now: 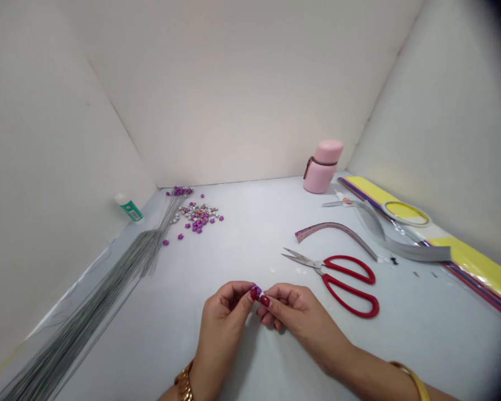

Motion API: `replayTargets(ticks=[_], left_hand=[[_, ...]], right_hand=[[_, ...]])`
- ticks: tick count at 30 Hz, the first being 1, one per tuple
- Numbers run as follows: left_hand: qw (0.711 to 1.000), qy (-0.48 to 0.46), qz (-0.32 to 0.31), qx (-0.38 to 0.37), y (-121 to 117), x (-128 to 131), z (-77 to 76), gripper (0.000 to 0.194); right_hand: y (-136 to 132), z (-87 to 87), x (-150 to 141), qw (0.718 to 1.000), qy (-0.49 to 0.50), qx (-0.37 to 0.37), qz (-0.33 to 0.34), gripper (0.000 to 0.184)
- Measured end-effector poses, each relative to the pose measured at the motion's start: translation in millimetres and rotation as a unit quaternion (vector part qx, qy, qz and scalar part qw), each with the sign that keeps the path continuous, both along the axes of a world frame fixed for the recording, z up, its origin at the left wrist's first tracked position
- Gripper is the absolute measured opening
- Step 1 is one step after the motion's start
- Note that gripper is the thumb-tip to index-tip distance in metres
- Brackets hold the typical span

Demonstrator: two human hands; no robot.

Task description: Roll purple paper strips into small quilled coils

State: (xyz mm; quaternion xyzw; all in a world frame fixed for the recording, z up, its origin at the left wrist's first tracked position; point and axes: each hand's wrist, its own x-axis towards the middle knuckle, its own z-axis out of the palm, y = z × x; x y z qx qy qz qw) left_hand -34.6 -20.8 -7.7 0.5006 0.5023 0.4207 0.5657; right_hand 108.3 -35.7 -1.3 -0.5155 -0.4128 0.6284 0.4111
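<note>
Close to the table's front, my left hand (pixel 225 317) and my right hand (pixel 300 312) meet fingertip to fingertip. Both pinch a small folded purple paper strip (pixel 257 289) with a white part on its right side; the fingers hide most of it. Red-handled scissors (pixel 317 266) lie just beyond my right hand, blades apart and pointing left. Past them a curved bundle of purple-pink paper strips (pixel 334 226) rests on the table. Small purple and silver paper stars (pixel 198 214) are heaped at the back left.
Long thin wires (pixel 96 306) run along the left side, some tipped with purple stars (pixel 179 191). A glue stick (pixel 129 208) is by the left wall. At right are a pink flask (pixel 323 167), grey strips (pixel 417 250), a tape roll (pixel 406 213) and packaged coloured paper (pixel 480 267).
</note>
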Motion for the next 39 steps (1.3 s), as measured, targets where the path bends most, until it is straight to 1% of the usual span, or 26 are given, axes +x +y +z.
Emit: replayTargets(ticks=[4,6,8,11,13,14,16,18,20,21,23,25,27,31,33,35,39], left_hand=[[1.000,0.024,-0.006,0.010,0.0,0.0,-0.6,0.014],[0.997,0.060,-0.009,0.038,-0.1,0.1,0.9,0.012],[0.988,0.116,-0.014,0.104,-1.0,-0.6,2.7,0.011],[0.956,0.179,-0.041,0.230,-3.5,-2.6,4.2,0.014],[0.943,0.185,-0.068,0.270,-4.4,-3.3,4.0,0.018],[0.944,0.178,-0.077,0.268,-4.3,-3.3,3.7,0.018],[0.960,0.142,-0.075,0.230,-2.9,-2.7,3.4,0.017],[0.981,0.085,-0.062,0.164,-0.3,-1.6,3.7,0.015],[0.992,0.034,-0.067,0.103,2.3,-0.6,4.9,0.014],[0.993,0.020,-0.076,0.083,3.3,-0.2,5.7,0.014],[0.993,0.011,-0.089,0.071,4.5,-0.1,7.1,0.012],[0.994,0.011,-0.075,0.072,4.7,-0.3,8.0,0.010],[0.997,0.005,-0.056,0.054,4.4,-0.3,8.2,0.010],[0.998,-0.036,-0.044,-0.037,4.3,1.3,7.1,0.011],[0.995,-0.054,-0.044,-0.068,4.8,1.8,5.7,0.012],[0.993,-0.066,-0.050,-0.084,5.7,1.6,3.9,0.013],[0.992,-0.069,-0.062,-0.086,7.4,-0.2,1.6,0.013]], right_hand=[[-1.2,2.0,0.4,0.999,-0.038,0.027,0.011,0.018],[-1.9,2.2,0.5,0.998,-0.044,0.040,0.015,0.019],[-2.5,1.6,0.7,0.998,-0.037,0.048,0.020,0.021],[-2.8,0.0,1.1,0.998,-0.022,0.047,0.021,0.028],[-2.5,-0.4,1.3,0.999,-0.010,0.038,0.014,0.031],[-2.3,-0.2,1.4,0.999,0.001,0.031,0.011,0.032],[-1.8,0.9,1.6,0.999,0.035,0.018,0.011,0.030],[-1.6,2.3,1.6,0.998,0.063,0.009,0.019,0.028],[-1.6,3.3,1.7,0.997,0.077,0.007,0.024,0.025],[-1.5,3.3,1.7,0.996,0.080,0.006,0.026,0.024],[-1.3,2.4,1.7,0.996,0.083,0.003,0.028,0.022],[-0.8,0.7,1.7,0.996,0.086,0.000,0.028,0.023],[-0.3,-1.2,1.7,0.996,0.082,-0.007,0.023,0.024],[0.1,-4.2,1.3,0.998,0.049,-0.028,0.015,0.021],[0.2,-5.2,1.1,0.999,0.034,-0.033,0.012,0.020],[0.5,-5.9,1.0,0.999,0.026,-0.034,0.008,0.020],[1.3,-5.2,1.0,0.999,0.023,-0.030,0.006,0.018]])
